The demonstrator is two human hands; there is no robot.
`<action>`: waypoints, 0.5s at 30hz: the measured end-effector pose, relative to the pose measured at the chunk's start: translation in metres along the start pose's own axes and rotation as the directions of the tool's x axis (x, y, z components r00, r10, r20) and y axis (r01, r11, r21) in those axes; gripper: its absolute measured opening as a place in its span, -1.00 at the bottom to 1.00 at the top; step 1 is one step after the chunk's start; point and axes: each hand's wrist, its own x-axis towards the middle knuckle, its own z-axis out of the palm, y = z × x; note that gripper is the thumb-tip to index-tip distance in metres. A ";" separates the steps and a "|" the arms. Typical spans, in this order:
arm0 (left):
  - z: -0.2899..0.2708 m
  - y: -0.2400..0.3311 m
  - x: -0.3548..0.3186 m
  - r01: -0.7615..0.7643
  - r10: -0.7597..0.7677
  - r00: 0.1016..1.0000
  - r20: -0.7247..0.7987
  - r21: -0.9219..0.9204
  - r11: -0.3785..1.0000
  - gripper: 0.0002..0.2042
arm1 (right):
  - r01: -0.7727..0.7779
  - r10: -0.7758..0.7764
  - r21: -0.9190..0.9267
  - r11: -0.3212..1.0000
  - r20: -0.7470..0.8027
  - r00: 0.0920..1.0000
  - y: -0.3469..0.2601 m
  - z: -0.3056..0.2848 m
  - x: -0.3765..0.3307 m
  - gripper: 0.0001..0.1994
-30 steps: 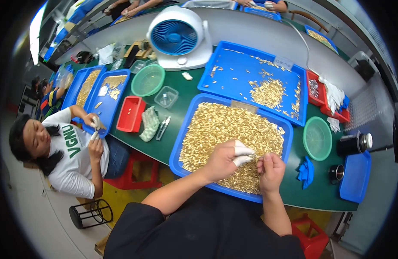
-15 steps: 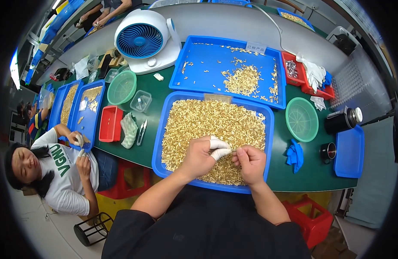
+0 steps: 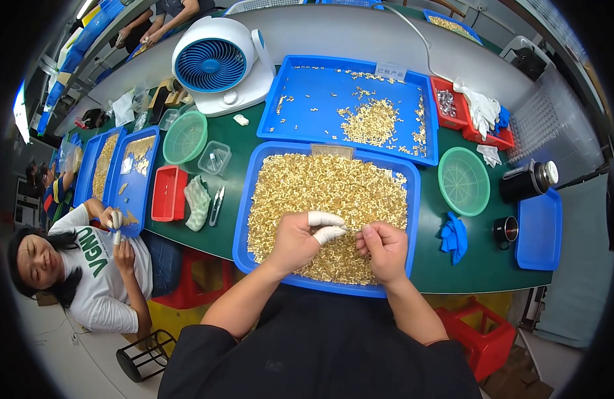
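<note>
Above a blue tray (image 3: pixel 240 229) heaped with small gold-coloured metal pieces (image 3: pixel 327 183), my two hands meet at the fingertips. My left hand (image 3: pixel 299 241) wears white finger covers on thumb and forefinger, and these are pinched together. Bare-fingered, my right hand (image 3: pixel 385 251) pinches thumb against forefinger just beside it. Something thin and tiny shows between the two pinches, too small to name. Behind stands a larger blue tray (image 3: pixel 307 93) with a looser pile of the same gold pieces (image 3: pixel 370 123).
A white fan (image 3: pixel 214 63) stands back left. Green baskets (image 3: pixel 186 137) (image 3: pixel 464 181) flank the trays. Left lie a red box (image 3: pixel 168 193) and tweezers (image 3: pixel 216 206); right, a blue glove (image 3: pixel 454 238), a mug (image 3: pixel 505 231) and a black flask (image 3: pixel 526 183). A co-worker (image 3: pixel 107 272) sits left.
My left fingertips have shifted slightly left and straightened, their pinch now pointing more level toward my right hand. My right hand stays nearly in place. The whole view has moved a little.
</note>
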 end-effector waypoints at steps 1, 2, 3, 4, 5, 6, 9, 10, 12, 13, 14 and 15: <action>0.001 0.002 0.000 0.000 0.000 1.000 -0.001 0.000 1.000 -0.89 | 0.000 0.000 0.000 1.000 0.001 1.000 0.000 0.000 0.000 -0.78; 0.003 0.006 0.000 -0.020 0.020 1.000 -0.006 0.029 0.999 -0.89 | 0.011 -0.011 -0.011 1.000 0.004 1.000 0.001 0.001 0.000 -0.77; 0.005 0.008 0.000 -0.040 0.040 0.999 -0.010 0.058 0.998 -0.90 | 0.022 -0.022 -0.023 0.999 0.007 1.000 0.001 0.000 0.000 -0.77; 0.005 0.008 0.000 -0.040 0.041 0.999 -0.009 0.057 0.998 -0.90 | 0.022 -0.022 -0.024 0.999 0.006 1.000 0.001 0.000 -0.001 -0.77; 0.005 0.008 0.000 -0.054 0.055 0.998 -0.005 0.069 0.996 -0.91 | 0.030 -0.030 -0.029 0.999 -0.004 1.000 0.001 0.001 -0.001 -0.77; 0.005 0.007 0.000 -0.068 0.069 0.998 -0.002 0.082 0.994 -0.91 | 0.037 -0.038 -0.034 0.999 -0.013 0.999 0.001 0.001 -0.001 -0.77; 0.006 0.009 0.001 -0.071 0.075 0.997 -0.020 0.148 0.986 -0.91 | 0.010 -0.011 -0.028 1.000 -0.019 1.000 0.001 -0.001 -0.001 -0.77; 0.007 0.009 0.002 -0.070 0.074 0.997 -0.020 0.149 0.986 -0.91 | 0.010 -0.010 -0.027 1.000 -0.019 1.000 0.001 -0.001 -0.001 -0.77; 0.008 0.009 0.003 -0.080 0.081 0.997 0.001 0.138 0.987 -0.93 | 0.026 -0.025 -0.050 0.998 0.013 1.000 0.002 -0.002 -0.001 -0.77; 0.011 0.008 0.002 -0.081 0.081 0.997 0.002 0.138 0.987 -0.93 | 0.026 -0.026 -0.050 0.998 0.012 1.000 0.001 -0.001 0.000 -0.77; 0.014 0.007 0.002 -0.030 0.029 1.000 0.003 0.081 0.996 -0.92 | 0.049 -0.048 -0.084 0.995 0.017 0.999 0.000 0.000 0.000 -0.77; 0.016 0.006 0.002 0.023 -0.023 1.000 0.007 0.025 0.999 -0.91 | 0.071 -0.069 -0.115 0.991 0.021 0.997 0.000 0.000 0.000 -0.78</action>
